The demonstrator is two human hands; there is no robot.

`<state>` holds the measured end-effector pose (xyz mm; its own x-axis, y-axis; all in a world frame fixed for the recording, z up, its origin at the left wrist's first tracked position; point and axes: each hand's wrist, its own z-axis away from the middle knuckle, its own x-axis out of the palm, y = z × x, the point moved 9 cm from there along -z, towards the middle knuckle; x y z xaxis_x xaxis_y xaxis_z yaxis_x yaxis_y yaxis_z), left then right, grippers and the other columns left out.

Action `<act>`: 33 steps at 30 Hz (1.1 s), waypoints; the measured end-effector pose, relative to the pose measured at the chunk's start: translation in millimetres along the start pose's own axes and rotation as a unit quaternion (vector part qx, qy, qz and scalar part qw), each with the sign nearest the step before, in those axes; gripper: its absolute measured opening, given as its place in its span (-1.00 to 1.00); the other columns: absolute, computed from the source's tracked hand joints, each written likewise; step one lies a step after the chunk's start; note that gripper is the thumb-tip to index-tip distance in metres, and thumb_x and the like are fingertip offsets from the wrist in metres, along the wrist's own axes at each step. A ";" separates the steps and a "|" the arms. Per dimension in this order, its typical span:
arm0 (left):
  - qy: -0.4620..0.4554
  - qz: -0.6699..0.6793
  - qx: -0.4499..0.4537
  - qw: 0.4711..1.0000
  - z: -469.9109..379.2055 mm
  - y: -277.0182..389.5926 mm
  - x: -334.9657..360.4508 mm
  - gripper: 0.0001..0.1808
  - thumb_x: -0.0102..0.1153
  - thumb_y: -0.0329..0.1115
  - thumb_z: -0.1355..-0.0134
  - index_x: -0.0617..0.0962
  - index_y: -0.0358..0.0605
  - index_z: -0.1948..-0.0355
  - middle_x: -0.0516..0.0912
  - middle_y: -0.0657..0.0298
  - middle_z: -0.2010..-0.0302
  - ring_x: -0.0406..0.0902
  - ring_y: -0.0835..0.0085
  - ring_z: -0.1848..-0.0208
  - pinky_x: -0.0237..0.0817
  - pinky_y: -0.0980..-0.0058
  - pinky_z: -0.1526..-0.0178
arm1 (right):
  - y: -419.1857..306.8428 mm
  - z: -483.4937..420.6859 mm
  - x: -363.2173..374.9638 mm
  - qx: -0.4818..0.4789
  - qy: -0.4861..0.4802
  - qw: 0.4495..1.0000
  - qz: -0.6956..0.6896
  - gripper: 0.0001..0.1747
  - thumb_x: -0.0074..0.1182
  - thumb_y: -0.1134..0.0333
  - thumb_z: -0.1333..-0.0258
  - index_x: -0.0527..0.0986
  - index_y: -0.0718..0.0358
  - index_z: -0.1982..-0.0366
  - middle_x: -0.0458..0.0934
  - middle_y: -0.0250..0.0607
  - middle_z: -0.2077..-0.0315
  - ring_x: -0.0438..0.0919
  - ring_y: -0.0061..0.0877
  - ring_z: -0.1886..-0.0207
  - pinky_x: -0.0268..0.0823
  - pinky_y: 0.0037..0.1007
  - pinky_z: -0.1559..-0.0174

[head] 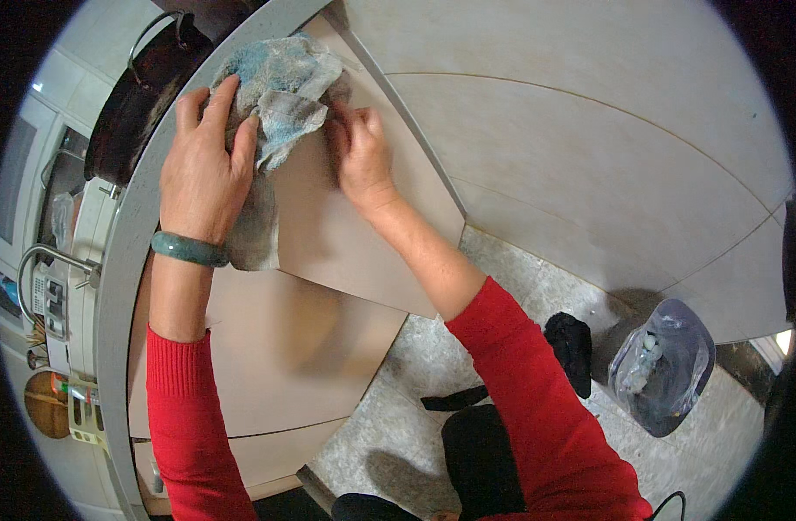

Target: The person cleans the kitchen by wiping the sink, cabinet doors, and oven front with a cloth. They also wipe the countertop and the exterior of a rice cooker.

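Observation:
A blue and grey, stained cloth rag (281,71) lies bunched over the counter's edge and hangs in front of the cabinet. My left hand (206,163) holds it at its near side, with thumb and fingers on the fabric. A green bangle (188,249) circles that wrist. Below the palm, a grey length of cloth (258,225) hangs against the beige cabinet doors (365,247). My right hand (367,156) is beside the rag's right end, close to the door, fingers curled. Blur and shadow hide what its fingertips touch.
A dark pot (147,98) with a wire handle stands on the grey countertop (115,286). Farther left are a faucet (63,257) and a wooden board (45,404). A lined waste bin (661,368) stands on the floor by the tiled wall (567,150), near a black item (569,355).

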<state>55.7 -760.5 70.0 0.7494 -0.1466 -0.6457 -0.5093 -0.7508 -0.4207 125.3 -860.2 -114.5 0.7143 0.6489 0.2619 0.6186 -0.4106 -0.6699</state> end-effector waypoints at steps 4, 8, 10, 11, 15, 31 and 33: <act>-0.010 -0.003 -0.005 1.000 0.9 0.7 2.2 -0.56 0.06 -0.20 -0.25 0.47 -0.08 -0.14 0.42 0.01 -0.10 0.57 0.04 0.09 0.43 0.22 0.06 | 106.6 38.5 -21.7 0.154 0.033 0.980 0.118 -0.68 -0.05 0.41 -0.21 0.46 0.16 -0.01 0.44 -0.10 0.25 0.47 -0.23 0.22 0.36 -0.25 0.17; -0.010 -0.003 -0.010 1.000 -0.5 3.3 0.4 -0.57 0.06 -0.20 -0.24 0.47 -0.07 -0.13 0.43 0.01 -0.09 0.57 0.05 0.10 0.44 0.22 0.08 | 227.7 162.1 -74.7 0.414 -0.021 0.900 0.134 -0.61 -0.14 0.27 -0.24 0.40 0.28 -0.04 0.51 0.01 0.26 0.48 -0.15 0.11 0.32 -0.24 0.06; -0.010 -0.002 -0.012 1.000 0.0 4.8 -0.8 -0.57 0.06 -0.20 -0.24 0.47 -0.06 -0.13 0.44 0.01 -0.09 0.58 0.05 0.10 0.44 0.22 0.08 | 232.0 190.5 -81.6 0.374 -0.093 0.890 0.245 -0.61 -0.09 0.30 -0.18 0.44 0.39 0.02 0.54 0.01 0.27 0.48 -0.18 0.10 0.32 -0.27 0.04; -0.008 -0.006 -0.011 1.000 -0.1 5.5 -1.3 -0.57 0.06 -0.20 -0.24 0.47 -0.06 -0.13 0.44 0.01 -0.09 0.58 0.05 0.10 0.44 0.22 0.08 | 229.0 196.8 -81.6 0.373 -0.123 0.885 0.249 -0.60 -0.10 0.33 -0.16 0.44 0.37 0.00 0.53 0.03 0.23 0.48 -0.15 0.09 0.31 -0.26 0.02; 0.004 -0.022 0.004 1.000 0.5 4.7 0.2 -0.57 0.04 -0.18 -0.25 0.47 -0.06 -0.13 0.44 0.01 -0.08 0.57 0.04 0.10 0.44 0.21 0.08 | 160.3 147.8 -62.4 0.351 -0.092 0.925 0.111 -0.58 -0.10 0.41 -0.15 0.43 0.25 -0.07 0.47 0.06 0.15 0.47 -0.10 0.09 0.30 -0.23 -0.02; 0.016 -0.019 0.031 0.999 4.0 -0.8 1.5 -0.56 0.02 -0.11 -0.27 0.46 0.02 -0.14 0.45 0.03 -0.08 0.54 0.03 0.06 0.41 0.21 0.03 | 98.3 267.7 -75.0 0.313 -0.177 0.912 0.197 -0.54 -0.07 0.46 -0.18 0.29 0.33 -0.14 0.39 0.09 0.16 0.45 -0.08 0.09 0.32 -0.20 0.02; 0.015 -0.023 0.026 0.999 5.2 -1.5 1.9 -0.56 0.01 -0.11 -0.27 0.46 0.02 -0.14 0.46 0.03 -0.07 0.54 0.02 0.06 0.40 0.20 0.02 | 80.5 262.4 -66.8 0.339 -0.200 0.901 0.184 -0.55 -0.08 0.44 -0.19 0.29 0.35 -0.13 0.38 0.09 0.14 0.44 -0.06 0.07 0.30 -0.15 0.00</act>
<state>55.7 -756.3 66.1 0.7848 -0.1321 -0.6055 -0.4944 -0.7227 -0.4830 41.5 -768.5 -368.2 0.5712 0.7831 -0.2457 -0.0757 -0.2478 -0.9658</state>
